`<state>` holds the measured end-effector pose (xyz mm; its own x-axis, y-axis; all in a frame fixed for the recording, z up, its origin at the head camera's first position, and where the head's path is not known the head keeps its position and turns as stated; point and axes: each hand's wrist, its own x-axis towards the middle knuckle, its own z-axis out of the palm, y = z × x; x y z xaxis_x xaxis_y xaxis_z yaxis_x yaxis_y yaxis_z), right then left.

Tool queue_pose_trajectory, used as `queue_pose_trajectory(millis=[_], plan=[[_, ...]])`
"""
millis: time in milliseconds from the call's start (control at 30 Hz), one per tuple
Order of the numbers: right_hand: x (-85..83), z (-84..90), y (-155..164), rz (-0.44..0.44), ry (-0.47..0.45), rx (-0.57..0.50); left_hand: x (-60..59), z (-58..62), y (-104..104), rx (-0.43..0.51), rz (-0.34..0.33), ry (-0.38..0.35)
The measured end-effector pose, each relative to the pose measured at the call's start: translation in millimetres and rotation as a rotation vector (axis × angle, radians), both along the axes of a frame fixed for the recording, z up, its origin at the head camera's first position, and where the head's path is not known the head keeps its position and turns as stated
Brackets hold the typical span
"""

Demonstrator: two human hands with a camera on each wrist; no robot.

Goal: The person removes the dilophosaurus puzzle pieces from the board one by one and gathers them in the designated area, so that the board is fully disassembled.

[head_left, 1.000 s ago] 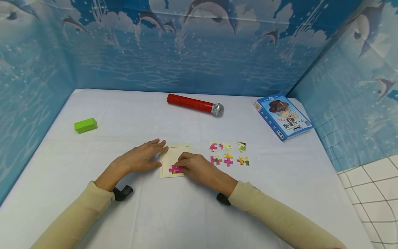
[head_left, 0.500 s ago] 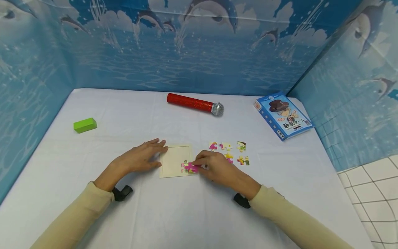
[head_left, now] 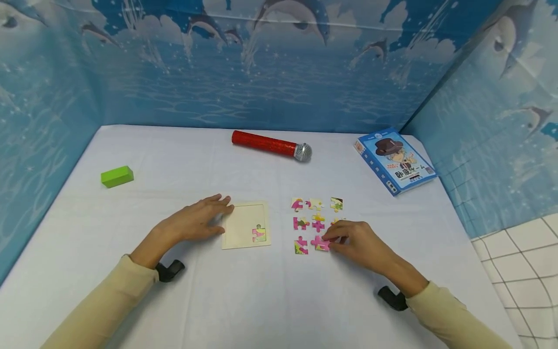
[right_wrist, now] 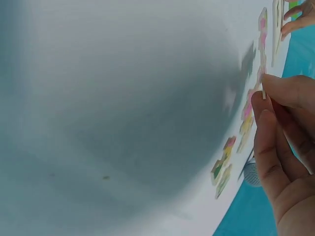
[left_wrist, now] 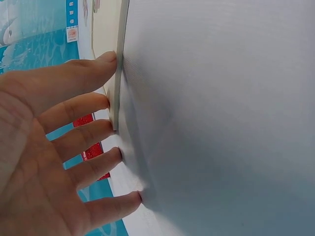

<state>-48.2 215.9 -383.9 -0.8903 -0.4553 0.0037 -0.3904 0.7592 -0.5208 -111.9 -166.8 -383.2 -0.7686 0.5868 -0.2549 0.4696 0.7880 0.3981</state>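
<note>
Disassembly step: right hand (head_left: 353, 242) pinches a pink piece (head_left: 321, 243) at 3 o'clock of tray (head_left: 245, 241), setting it down; left hand (head_left: 198, 220) flat, fingers straight, steadying tray; next calls for lifting last piece (head_left: 259, 234)

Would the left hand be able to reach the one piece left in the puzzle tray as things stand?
Probably yes. The left hand rests open against the puzzle tray's left edge, and the piece lies uncovered in the near right corner, with only bare tray between them.
</note>
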Motion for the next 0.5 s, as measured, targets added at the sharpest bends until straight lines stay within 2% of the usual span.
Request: queue_pose_trajectory(millis=[233,367,500], plan=[[-2.4,-5.2,4.3,0.115,-0.026,-0.003,1.7,-1.9,-1.4,0.001,0.002,0.002],[-2.9,-4.7,3.7,0.178,0.027,0.074,2.2,-2.1,-1.3,0.007,-0.001,0.008],[-3.3,-0.7,0.6,0.191,0.059,0.147,1.8,-0.9,-0.8,0.002,-0.002,0.008]])
